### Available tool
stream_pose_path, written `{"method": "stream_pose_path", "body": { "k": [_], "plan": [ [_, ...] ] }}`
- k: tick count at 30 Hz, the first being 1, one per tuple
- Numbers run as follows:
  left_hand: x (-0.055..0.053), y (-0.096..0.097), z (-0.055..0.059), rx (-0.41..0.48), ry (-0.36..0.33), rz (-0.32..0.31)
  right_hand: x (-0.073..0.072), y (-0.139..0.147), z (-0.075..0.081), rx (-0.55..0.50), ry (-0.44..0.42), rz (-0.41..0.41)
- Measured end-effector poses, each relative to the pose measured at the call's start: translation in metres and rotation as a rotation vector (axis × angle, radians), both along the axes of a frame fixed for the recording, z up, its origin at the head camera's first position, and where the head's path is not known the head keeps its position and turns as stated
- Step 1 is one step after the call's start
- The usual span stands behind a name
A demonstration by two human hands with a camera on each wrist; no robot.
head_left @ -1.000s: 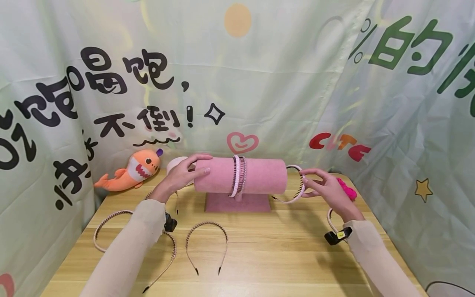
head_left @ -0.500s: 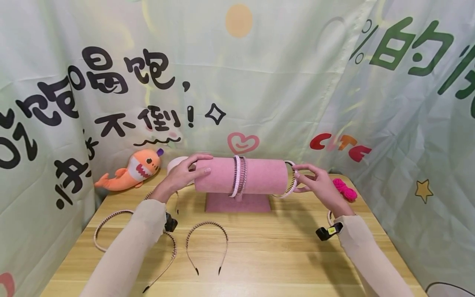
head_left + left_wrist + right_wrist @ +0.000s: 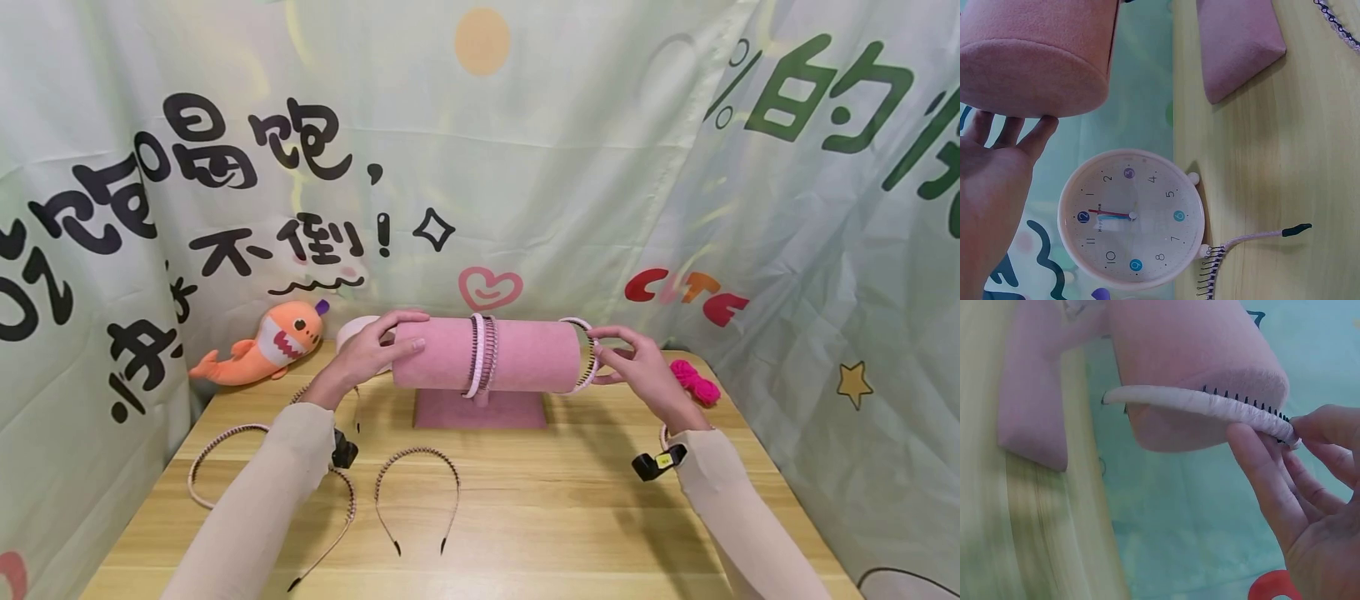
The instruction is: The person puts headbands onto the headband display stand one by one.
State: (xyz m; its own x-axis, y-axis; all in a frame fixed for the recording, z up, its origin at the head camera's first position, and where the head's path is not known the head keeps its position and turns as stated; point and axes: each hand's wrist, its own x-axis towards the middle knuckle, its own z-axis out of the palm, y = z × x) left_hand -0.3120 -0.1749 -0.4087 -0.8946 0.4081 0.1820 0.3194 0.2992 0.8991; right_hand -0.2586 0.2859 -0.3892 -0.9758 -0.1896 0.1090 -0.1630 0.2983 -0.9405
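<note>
A pink velvety headband stand [image 3: 528, 357] with a horizontal roll stands in the middle of the table, a white headband [image 3: 476, 357] and a thinner wire-like one [image 3: 491, 354] round its middle. My left hand [image 3: 367, 354] holds the roll's left end, thumb on the front and fingers over the top. At the other end, my right hand [image 3: 637, 371] pinches another white headband [image 3: 1210, 405] with black teeth on its inner side. Its curve stands around the roll's end rim; the right wrist view shows it crossing the end face, thumb and fingertips on the padded band.
Several thin headbands lie at the front left, one [image 3: 417, 452] by itself. A pale round clock [image 3: 1132, 219] stands behind my left hand, near an orange plush shark [image 3: 277, 346]. A bright pink bow-like item [image 3: 695, 383] and another headband [image 3: 664, 436] lie by my right forearm.
My right hand has moved left with the white headband, bringing it from beside the roll to its right end. The left hand has stayed on the roll's left end.
</note>
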Motion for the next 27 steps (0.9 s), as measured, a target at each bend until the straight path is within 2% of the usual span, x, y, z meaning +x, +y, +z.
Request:
{"method": "stream_pose_path", "body": {
  "k": [13,21,24,27],
  "plan": [
    [-0.002,-0.002,-0.002,-0.017,0.014,0.010,0.000,-0.009,0.013,0.001,-0.007,0.026],
    [-0.002,-0.001,-0.002,-0.007,0.012,0.007,-0.003,-0.014,0.009,0.015,0.024,0.049],
    [-0.002,-0.002,-0.003,-0.009,0.013,0.010,-0.004,-0.012,0.005,0.023,0.050,0.077],
    [-0.001,-0.002,-0.002,-0.014,0.012,0.006,-0.005,-0.008,0.002,0.049,0.098,0.143]
  ]
}}
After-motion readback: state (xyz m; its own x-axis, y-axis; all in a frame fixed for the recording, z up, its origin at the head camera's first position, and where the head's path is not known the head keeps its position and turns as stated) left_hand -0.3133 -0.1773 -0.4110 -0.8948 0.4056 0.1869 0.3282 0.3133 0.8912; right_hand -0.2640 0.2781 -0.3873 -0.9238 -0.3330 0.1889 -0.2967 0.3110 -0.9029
